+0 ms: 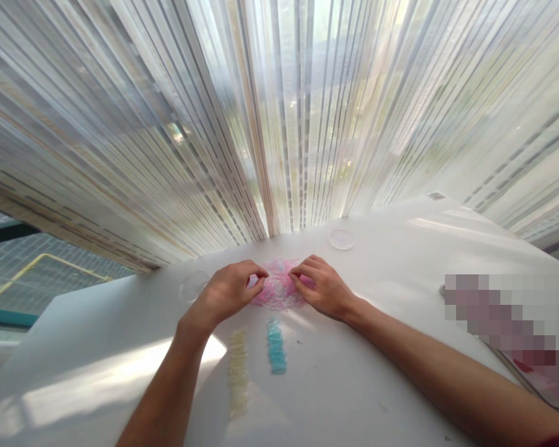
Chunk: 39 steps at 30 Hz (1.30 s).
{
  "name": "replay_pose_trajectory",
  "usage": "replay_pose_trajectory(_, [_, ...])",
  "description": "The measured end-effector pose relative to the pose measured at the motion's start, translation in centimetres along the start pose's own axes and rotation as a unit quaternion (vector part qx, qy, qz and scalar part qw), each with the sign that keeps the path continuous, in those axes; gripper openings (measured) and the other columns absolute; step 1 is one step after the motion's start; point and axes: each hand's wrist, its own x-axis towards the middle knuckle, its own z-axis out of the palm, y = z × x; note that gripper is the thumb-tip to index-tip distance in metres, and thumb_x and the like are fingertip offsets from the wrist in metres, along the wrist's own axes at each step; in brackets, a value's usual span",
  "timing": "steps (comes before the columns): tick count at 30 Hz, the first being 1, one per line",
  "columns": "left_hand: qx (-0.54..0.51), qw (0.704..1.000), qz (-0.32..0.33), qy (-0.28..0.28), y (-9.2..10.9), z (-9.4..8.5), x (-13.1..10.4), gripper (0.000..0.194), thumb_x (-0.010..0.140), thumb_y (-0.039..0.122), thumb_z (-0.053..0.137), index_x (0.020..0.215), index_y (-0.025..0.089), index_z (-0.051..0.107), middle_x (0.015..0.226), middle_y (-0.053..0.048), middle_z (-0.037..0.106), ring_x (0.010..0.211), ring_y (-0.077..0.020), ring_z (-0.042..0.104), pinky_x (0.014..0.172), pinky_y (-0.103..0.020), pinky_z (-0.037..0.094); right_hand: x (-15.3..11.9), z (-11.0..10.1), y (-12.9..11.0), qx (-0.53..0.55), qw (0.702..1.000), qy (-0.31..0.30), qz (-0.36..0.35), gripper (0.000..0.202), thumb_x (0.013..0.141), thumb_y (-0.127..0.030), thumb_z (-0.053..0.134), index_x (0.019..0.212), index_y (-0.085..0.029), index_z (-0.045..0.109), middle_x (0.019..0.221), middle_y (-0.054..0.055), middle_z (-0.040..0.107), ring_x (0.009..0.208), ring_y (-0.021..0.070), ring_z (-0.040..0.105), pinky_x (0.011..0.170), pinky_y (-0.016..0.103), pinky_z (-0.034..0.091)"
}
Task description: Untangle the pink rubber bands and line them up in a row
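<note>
A loose pile of thin pink and whitish strands (278, 298), perhaps small elastic bands, lies on the white table (382, 267). Over its left side is my left hand (233, 285), thumb and index finger drawn together in a pinch. My right hand (321, 285) pinches in the same way over the right side, its fingertips a short gap from the left ones. Whatever either pinch holds is too small to make out. Nearer to me, a neat row of turquoise pieces (276, 346) lies beside a longer row of pale yellow pieces (238, 372).
A clear round lid or dish (342, 239) lies behind my right hand, and another clear round piece (193, 287) is partly behind my left wrist. At the right lies a phone-like slab (535, 379), partly blurred out. Striped sheer curtains (279, 124) hang along the table's far edge.
</note>
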Motion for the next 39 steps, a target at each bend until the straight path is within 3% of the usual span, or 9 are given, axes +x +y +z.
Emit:
replay_pose_trajectory(6, [-0.015, 1.0, 0.018, -0.001, 0.3, 0.5, 0.0, 0.015, 0.088, 0.027, 0.063, 0.096, 0.022, 0.075, 0.09, -0.001, 0.075, 0.074, -0.0151, 0.064, 0.076, -0.026, 0.05, -0.2, 0.0, -0.2, 0.013, 0.998, -0.009, -0.055, 0.011, 0.092, -0.021, 0.062, 0.097, -0.022, 0.072, 0.085, 0.006, 0.068, 0.083, 0.0208, 0.058, 0.081, 0.037, 0.05])
replay_pose_trajectory(12, [-0.048, 0.998, 0.027, -0.003, 0.6, 0.5, 0.1, 0.016, 0.087, 0.026, 0.062, 0.096, 0.023, 0.074, 0.089, 0.0, 0.075, 0.073, -0.0141, 0.064, 0.075, -0.025, 0.051, -0.2, -0.1, -0.7, -0.005, 0.994, -0.052, -0.097, 0.009, 0.09, -0.023, 0.066, 0.097, -0.025, 0.072, 0.1, 0.006, 0.071, 0.095, 0.0212, 0.06, 0.085, 0.038, 0.047])
replay_pose_trajectory(21, [-0.027, 1.0, -0.001, -0.01, -0.2, 0.7, 0.3, 0.016, 0.088, 0.025, 0.062, 0.097, 0.023, 0.075, 0.094, -0.001, 0.076, 0.074, -0.0149, 0.065, 0.073, -0.026, 0.05, -0.1, -0.1, -0.8, -0.006, 0.995, -0.055, -0.086, 0.005, 0.089, -0.02, 0.065, 0.089, -0.022, 0.07, 0.088, 0.004, 0.074, 0.09, 0.0217, 0.061, 0.081, 0.039, 0.045])
replay_pose_trajectory(27, [-0.019, 0.999, -0.027, -0.022, -0.4, 0.8, 0.4, 0.02, 0.091, 0.027, 0.059, 0.102, 0.025, 0.075, 0.098, 0.0, 0.078, 0.082, -0.0178, 0.069, 0.076, -0.028, 0.05, -0.1, -0.2, -0.8, 0.002, 0.996, -0.04, -0.074, 0.006, 0.086, -0.018, 0.065, 0.089, -0.022, 0.069, 0.101, 0.008, 0.071, 0.097, 0.0232, 0.059, 0.087, 0.04, 0.047])
replay_pose_trajectory(39, [-0.098, 0.995, 0.023, 0.01, 0.3, 0.5, 0.0, 0.021, 0.092, 0.033, 0.06, 0.104, 0.022, 0.075, 0.093, 0.0, 0.078, 0.074, -0.0145, 0.067, 0.07, -0.025, 0.049, -0.2, 0.0, -0.2, -0.003, 0.997, -0.051, -0.05, 0.01, 0.095, -0.02, 0.057, 0.096, -0.017, 0.066, 0.092, 0.008, 0.067, 0.09, 0.0218, 0.056, 0.084, 0.038, 0.046])
